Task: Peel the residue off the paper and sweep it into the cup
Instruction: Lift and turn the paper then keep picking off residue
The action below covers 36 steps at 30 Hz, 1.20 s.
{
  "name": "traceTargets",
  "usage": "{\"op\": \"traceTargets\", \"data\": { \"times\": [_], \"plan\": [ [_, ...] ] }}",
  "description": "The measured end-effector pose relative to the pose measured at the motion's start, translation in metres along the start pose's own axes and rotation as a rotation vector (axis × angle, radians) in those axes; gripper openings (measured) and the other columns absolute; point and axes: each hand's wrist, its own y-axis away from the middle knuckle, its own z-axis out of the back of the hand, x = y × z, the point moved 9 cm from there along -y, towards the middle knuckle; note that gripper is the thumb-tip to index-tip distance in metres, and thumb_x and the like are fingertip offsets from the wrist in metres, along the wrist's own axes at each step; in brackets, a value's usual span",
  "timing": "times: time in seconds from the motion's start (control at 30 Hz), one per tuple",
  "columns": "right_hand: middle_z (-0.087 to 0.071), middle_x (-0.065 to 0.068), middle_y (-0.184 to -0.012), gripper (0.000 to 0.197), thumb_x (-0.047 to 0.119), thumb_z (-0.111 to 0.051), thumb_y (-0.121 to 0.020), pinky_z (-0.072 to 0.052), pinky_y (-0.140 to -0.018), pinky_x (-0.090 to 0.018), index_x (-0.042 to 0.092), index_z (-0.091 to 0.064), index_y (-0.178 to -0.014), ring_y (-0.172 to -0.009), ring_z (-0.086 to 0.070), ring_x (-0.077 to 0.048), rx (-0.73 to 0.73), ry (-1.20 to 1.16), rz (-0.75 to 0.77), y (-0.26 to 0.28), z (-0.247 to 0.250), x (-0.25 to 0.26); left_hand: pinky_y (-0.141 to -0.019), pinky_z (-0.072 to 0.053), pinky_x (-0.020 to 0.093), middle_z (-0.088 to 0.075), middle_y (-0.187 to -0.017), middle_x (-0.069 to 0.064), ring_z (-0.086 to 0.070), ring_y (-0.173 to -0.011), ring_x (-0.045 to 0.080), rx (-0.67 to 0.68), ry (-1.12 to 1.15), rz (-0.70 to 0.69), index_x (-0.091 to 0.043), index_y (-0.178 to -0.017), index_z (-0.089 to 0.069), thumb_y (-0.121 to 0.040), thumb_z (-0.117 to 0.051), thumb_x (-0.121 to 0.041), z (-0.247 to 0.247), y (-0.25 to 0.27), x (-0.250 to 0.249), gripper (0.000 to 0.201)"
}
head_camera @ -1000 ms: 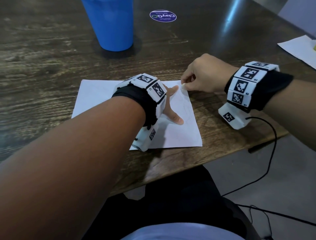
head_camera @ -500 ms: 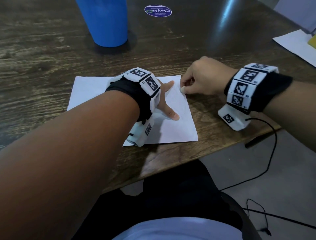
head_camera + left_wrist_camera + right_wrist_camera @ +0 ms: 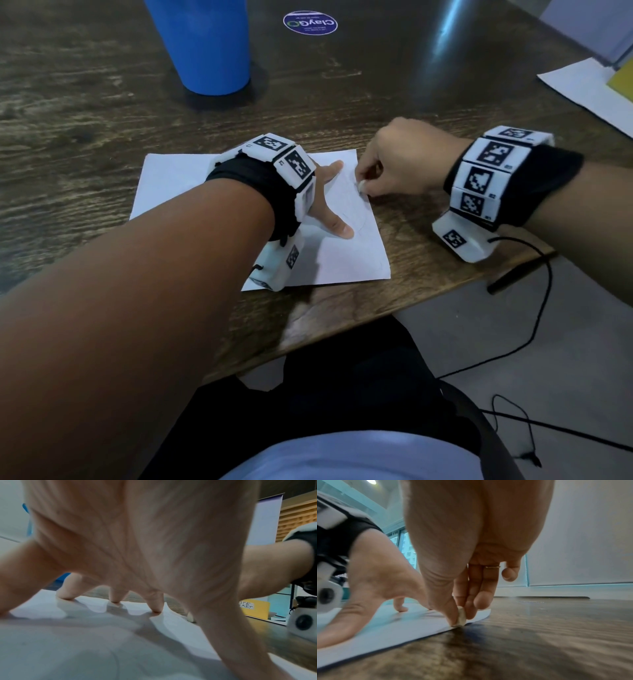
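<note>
One white sheet of paper (image 3: 219, 178) lay flat near the front edge of a dark wood-grain table (image 3: 85, 113), with faint pencil curves on its right half. The left hand (image 3: 327, 202) rested on the sheet, fingers spread and straight, fingertips (image 3: 155, 606) pressed to the paper, thumb splayed toward the near side. The right hand (image 3: 399, 161), fingers curled, sat at the sheet's right edge and pinched a small off-white lump (image 3: 461, 616) between thumb and forefinger, its lower end touching the paper; whether this was an eraser or gathered residue could not be told. A thin ring (image 3: 491, 567) showed on one right finger. One blue cup (image 3: 205, 44) stood upright at the far side of the table, well apart from the sheet. A round purple sticker (image 3: 310, 23) lay beyond and to the right of the cup. A second white sheet (image 3: 589, 92) sat at the table's far right corner. Black cables (image 3: 534, 308) trailed over the floor below the table edge. The left forearm hid the sheet's near-left part.
</note>
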Motion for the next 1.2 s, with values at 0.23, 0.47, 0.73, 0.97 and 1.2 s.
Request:
{"op": "traceTargets", "data": {
  "times": [0.23,0.47,0.73,0.97,1.2],
  "plan": [
    [-0.073,0.009,-0.081,0.013,0.037,-0.069,-0.084,-0.046,-0.064,-0.026,0.029,-0.079,-0.089,-0.074,-0.062,-0.011,0.12,-0.019,0.098,0.013,-0.011,0.014,-0.116,-0.024,0.056,0.005,-0.168,0.01,-0.019,-0.151,0.041,0.006,0.007,0.016,-0.052,-0.153,0.013,-0.052,-0.061,-0.095,0.0,-0.003,0.004,0.133],
    [-0.068,0.015,-0.076,0.014,0.035,-0.071,-0.085,-0.047,-0.066,-0.028,0.03,-0.08,-0.093,-0.072,-0.06,-0.011,0.015,-0.032,-0.039,0.005,-0.002,-0.002,-0.116,-0.023,0.054,0.006,-0.168,0.011,-0.018,-0.151,0.041,0.016,-0.013,0.007,-0.046,-0.156,0.014,-0.065,-0.063,-0.087,0.002,0.002,-0.002,0.126],
    [-0.073,0.009,-0.083,0.013,0.035,-0.069,-0.085,-0.053,-0.073,-0.036,0.028,-0.079,-0.09,-0.077,-0.063,-0.011,0.124,-0.047,0.042,0.02,-0.011,0.012,-0.117,-0.023,0.055,0.005,-0.168,0.011,-0.018,-0.151,0.041,0.007,-0.027,0.009,-0.047,-0.155,0.014,-0.062,-0.062,-0.09,0.0,0.001,-0.001,0.128],
    [-0.062,0.018,-0.069,0.013,0.034,-0.07,-0.086,-0.047,-0.066,-0.029,0.03,-0.08,-0.093,-0.071,-0.059,-0.011,0.01,-0.027,-0.074,0.005,-0.002,-0.003,-0.117,-0.021,0.056,0.007,-0.168,0.012,-0.016,-0.151,0.042,0.017,-0.025,0.016,-0.046,-0.156,0.013,-0.065,-0.063,-0.087,0.002,0.004,-0.003,0.125],
    [-0.073,0.012,-0.081,0.009,0.034,-0.071,-0.084,-0.054,-0.072,-0.035,0.03,-0.079,-0.087,-0.075,-0.064,-0.008,0.129,-0.087,0.006,0.018,-0.012,0.005,-0.116,-0.023,0.057,0.005,-0.168,0.013,-0.018,-0.15,0.043,0.017,-0.018,0.015,-0.047,-0.155,0.015,-0.064,-0.063,-0.088,0.0,0.0,-0.001,0.127]
  ]
}}
